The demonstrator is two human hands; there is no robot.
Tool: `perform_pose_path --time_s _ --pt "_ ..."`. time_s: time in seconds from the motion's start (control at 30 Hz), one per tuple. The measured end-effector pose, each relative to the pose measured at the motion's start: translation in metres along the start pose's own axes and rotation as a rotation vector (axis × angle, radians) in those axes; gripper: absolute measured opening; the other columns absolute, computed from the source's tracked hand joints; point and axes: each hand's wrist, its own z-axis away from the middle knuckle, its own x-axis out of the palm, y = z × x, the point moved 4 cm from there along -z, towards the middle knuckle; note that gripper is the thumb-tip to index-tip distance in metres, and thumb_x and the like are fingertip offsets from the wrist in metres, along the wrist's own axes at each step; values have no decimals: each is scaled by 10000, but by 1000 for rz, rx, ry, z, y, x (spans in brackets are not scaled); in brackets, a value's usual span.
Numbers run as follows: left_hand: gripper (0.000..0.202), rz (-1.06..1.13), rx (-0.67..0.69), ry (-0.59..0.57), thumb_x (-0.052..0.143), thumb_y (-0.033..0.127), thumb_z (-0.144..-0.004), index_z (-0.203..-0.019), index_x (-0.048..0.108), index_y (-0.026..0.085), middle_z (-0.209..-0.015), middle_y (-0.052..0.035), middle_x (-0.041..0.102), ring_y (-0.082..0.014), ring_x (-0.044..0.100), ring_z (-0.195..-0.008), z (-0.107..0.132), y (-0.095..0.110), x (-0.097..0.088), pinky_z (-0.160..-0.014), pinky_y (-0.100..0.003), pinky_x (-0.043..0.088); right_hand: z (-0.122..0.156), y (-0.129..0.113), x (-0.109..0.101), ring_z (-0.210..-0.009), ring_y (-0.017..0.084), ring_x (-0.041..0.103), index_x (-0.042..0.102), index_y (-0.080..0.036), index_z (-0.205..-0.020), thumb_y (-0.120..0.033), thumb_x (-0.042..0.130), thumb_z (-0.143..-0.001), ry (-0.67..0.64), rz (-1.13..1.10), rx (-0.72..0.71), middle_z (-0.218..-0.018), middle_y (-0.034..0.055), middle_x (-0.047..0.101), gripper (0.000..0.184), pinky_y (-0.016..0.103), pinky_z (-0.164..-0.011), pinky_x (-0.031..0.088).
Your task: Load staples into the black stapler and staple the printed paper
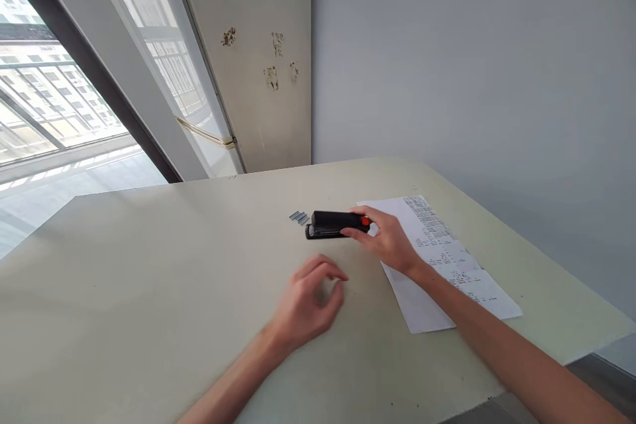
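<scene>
Pinching the black plastic stapler (332, 224), the right hand (390, 242) is risking knocking the grey staple strips (299, 216) beside it; the left hand (308, 305) is hovering, loosely curled, empty.

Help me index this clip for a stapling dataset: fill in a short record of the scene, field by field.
right hand: fingers closed on the rear end of the black stapler, near its orange button
left hand: blurred, over bare tabletop, fingers curled, holding nothing
staple strips: lying on the table just beyond the stapler's far end
printed sheets: flat under the right wrist
table: pale, matt
backdrop: window on the left, grey wall behind
</scene>
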Motion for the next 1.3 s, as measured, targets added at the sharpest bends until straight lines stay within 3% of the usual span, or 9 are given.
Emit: perform_pose_path --time_s 0.07,0.17,0.3,0.43,0.6,0.77,0.93,1.1,1.3 --pt "133 -21 -164 111 565 243 -953 -923 692 222 -765 -10 643 -167 615 -710 13 -15 -38 -692 -292 503 -2 -2 24 -856 231 657 707 -255 -1097 -600 669 -937 -99 -44 6 -988 54 746 382 322 -685 526" --pt "187 28 -389 281 576 351 -933 -880 687 210 -692 12 580 -155 542 -648 26 -40 -86 -613 -265 434 -3 -9 54 -833 219 647 710 -264 -1087 -609 664 -937 -221 -95 16 -966 39 736 379 306 -631 501" --pt "255 192 -592 414 594 447 -910 -915 665 203 -645 42 460 -131 439 -579 35 -63 -119 -535 -245 350 0 -17 78 -842 216 634 716 -262 -1067 -596 674 -938 -306 -141 14 -948 29 729 360 303 -651 492" --pt "297 231 -607 385 610 484 -906 -942 676 196 -644 42 462 -128 423 -577 35 -66 -122 -534 -246 345 2 -15 82 -864 218 647 718 -256 -1091 -605 669 -945 -347 -174 68 -960 23 737 381 310 -722 500" --pt "311 167 -592 283 610 509 -920 -950 706 215 -650 35 496 -140 434 -589 37 -65 -116 -541 -248 343 4 -8 79 -1012 240 679 715 -258 -1201 -585 340 -1098 -393 -231 143 -1093 50 751 509 360 -900 524" --pt "319 135 -587 267 596 515 -939 -975 715 221 -677 28 526 -154 476 -621 40 -68 -115 -575 -258 375 5 -4 80 -1237 260 659 678 -265 -1276 -587 325 -1100 -359 -265 189 -1278 85 726 509 405 -1074 497" --pt "323 77 -597 347 574 527 -976 -1015 702 233 -865 -10 664 -185 594 -773 42 -69 -117 -661 -276 442 5 1 83 -1152 266 683 684 -269 -1261 -595 312 -1098 -366 -236 160 -1209 79 739 520 408 -1017 522" --pt "470 77 -620 493 437 636 -1039 -1114 699 253 -1274 -49 709 -262 622 -1188 44 -71 -129 -1006 -370 473 6 0 83 -939 253 669 701 -283 -1223 -580 306 -1102 -359 -172 116 -1011 53 736 509 368 -844 531" --pt "560 219 -612 540 374 678 -1057 -1118 707 232 -1381 -79 681 -279 626 -1239 48 -77 -134 -1082 -426 475 7 -4 83 -865 239 633 693 -273 -1199 -547 305 -1111 -359 -175 91 -937 46 701 482 345 -795 499"
